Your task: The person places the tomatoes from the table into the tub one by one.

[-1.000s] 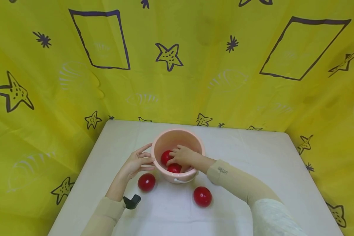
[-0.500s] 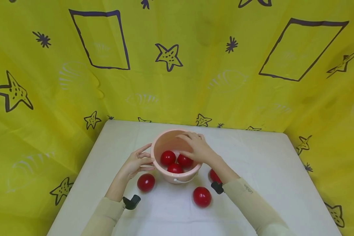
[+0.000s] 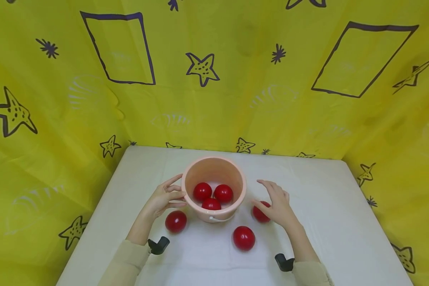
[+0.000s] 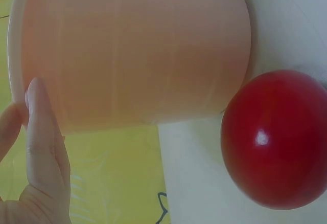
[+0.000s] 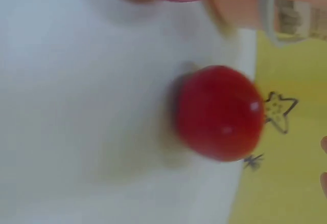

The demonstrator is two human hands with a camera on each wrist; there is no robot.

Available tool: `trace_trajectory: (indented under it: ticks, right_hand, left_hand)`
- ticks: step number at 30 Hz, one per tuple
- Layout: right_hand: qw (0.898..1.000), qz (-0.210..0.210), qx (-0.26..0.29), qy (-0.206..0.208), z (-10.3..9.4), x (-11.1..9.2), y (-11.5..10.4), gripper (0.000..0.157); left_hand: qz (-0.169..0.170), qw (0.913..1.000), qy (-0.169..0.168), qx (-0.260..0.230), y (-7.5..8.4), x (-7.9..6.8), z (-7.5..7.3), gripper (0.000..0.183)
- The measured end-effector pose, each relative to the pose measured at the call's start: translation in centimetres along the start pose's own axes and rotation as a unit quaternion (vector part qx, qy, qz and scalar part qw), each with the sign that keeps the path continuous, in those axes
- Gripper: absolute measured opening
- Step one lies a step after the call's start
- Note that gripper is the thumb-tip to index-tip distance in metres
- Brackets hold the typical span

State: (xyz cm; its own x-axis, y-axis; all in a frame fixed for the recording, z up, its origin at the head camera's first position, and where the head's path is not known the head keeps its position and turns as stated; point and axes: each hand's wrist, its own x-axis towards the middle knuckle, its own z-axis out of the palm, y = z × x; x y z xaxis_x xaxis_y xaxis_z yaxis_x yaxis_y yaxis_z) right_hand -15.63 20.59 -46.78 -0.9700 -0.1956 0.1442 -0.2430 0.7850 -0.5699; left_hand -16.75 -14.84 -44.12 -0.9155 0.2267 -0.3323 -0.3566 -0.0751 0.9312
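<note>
Fingers point(image 3: 271, 186) of the right hand point(image 3: 276, 203) spread loose, gripping nothing, poised over the red ball point(image 3: 259, 213) at centre frame, just right of the pink bucket point(image 3: 236, 174). Left hand point(image 3: 163, 197) lies flat-fingered against the bucket's left wall, steadying without clasping; three balls inside, one loose ball point(image 3: 175, 221) lower left, another point(image 3: 244, 238) lower centre. Best handling, as I judge it: bring thumb and fingers down round the ball's widest part before lifting, since it would roll from a glancing touch.
</note>
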Motion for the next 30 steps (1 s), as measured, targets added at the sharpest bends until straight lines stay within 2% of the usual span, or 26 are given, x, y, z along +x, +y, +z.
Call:
trace_trajectory:
  ticks: [7, 14, 20, 30]
  right_hand:
    - [0.998, 0.049, -0.047, -0.001, 1.5, -2.9, 2.7, 0.074]
    - [0.994, 0.082, -0.065, -0.021, 2.3, -4.3, 3.9, 0.080]
    - [0.993, 0.081, -0.076, -0.023, 3.6, -4.5, 5.0, 0.081]
    - [0.994, 0.072, -0.076, 0.012, 5.1, -4.5, 5.7, 0.080]
  left_hand:
    - [-0.001, 1.0000, 0.000, -0.001, -0.1, 0.0, -0.1, 0.068]
    - [-0.001, 1.0000, 0.002, 0.003, -0.1, 0.0, -0.1, 0.067]
    - [0.000, 1.0000, -0.002, -0.001, -0.2, 0.0, -0.1, 0.068]
    - [-0.001, 1.0000, 0.006, -0.003, -0.1, 0.1, 0.0, 0.068]
